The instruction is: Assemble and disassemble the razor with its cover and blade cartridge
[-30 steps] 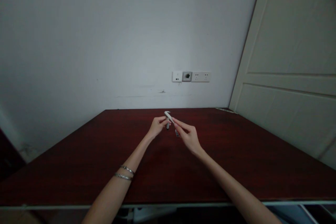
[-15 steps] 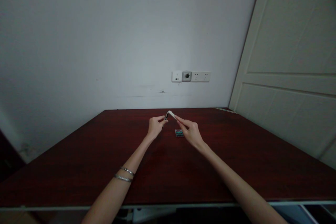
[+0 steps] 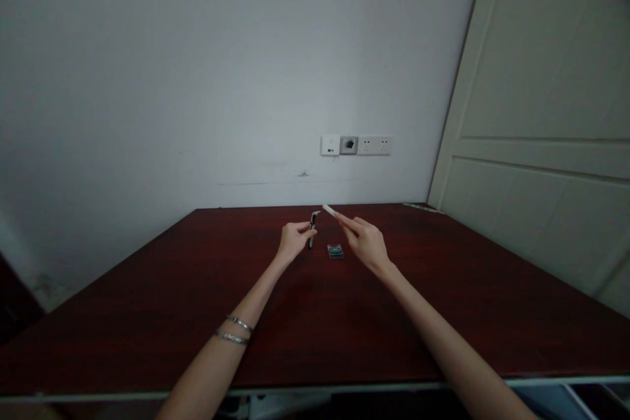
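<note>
My left hand [image 3: 294,240] is closed around a small dark slim object [image 3: 312,228] with a pale top end, held upright over the dark red table [image 3: 147,315]. My right hand [image 3: 365,241] pinches a small white cap-like piece [image 3: 329,210], lifted up and to the right, apart from the dark object. A small greenish flat box [image 3: 335,251] lies on the table between and just below both hands. Two thin bracelets [image 3: 235,329] sit on my left forearm.
A white wall with a row of sockets [image 3: 357,145] stands behind the table. A pale panelled door [image 3: 541,138] closes the right side. The table's near edge [image 3: 344,386] has a light trim.
The white piece and the dark object were joined a second ago. My right hand has pulled the white piece off, up and to the right; my left hand keeps the dark part.
</note>
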Motion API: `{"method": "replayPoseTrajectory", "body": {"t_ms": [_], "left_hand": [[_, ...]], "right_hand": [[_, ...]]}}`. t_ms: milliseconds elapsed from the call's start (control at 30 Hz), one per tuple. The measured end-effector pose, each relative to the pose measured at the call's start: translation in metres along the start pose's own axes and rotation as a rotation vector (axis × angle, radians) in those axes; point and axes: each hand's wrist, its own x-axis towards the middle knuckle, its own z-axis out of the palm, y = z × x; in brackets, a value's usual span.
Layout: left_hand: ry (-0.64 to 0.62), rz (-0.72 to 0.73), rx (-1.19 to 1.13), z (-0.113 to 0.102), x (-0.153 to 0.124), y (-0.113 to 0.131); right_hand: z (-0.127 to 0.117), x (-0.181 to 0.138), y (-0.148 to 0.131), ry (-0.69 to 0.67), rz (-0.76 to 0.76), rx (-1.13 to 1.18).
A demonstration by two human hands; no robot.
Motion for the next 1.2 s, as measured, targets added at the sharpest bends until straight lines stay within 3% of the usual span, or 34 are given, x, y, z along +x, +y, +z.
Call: {"method": "replayPoseTrajectory", "body": {"t_ms": [133, 300, 500, 700, 900, 1100, 1200], "left_hand": [[-0.048, -0.123, -0.127, -0.001, -0.001, 0.004], [-0.064, -0.208, -0.246, -0.004, -0.001, 0.009], [-0.087, -0.224, -0.244, -0.007, 0.001, 0.008], [-0.081, -0.195, -0.218, -0.012, 0.002, 0.01], [-0.066, -0.191, -0.26, -0.014, 0.002, 0.014], [-0.063, -0.203, -0.304, -0.013, 0.002, 0.016], [-0.065, -0.191, -0.32, -0.012, 0.002, 0.016]], "right_hand": [[-0.002, 0.004, 0.013, 0.059, 0.054, 0.072], [0.009, 0.002, 0.028, -0.015, 0.094, 0.224], [0.016, -0.002, 0.03, -0.119, 0.115, 0.224], [0.016, -0.005, 0.031, -0.227, 0.251, 0.418], [0.026, -0.011, 0.036, -0.182, 0.267, 0.463], [0.032, -0.022, 0.042, -0.219, 0.068, 0.352], [0.032, -0.028, 0.042, -0.302, -0.042, 0.28]]}}
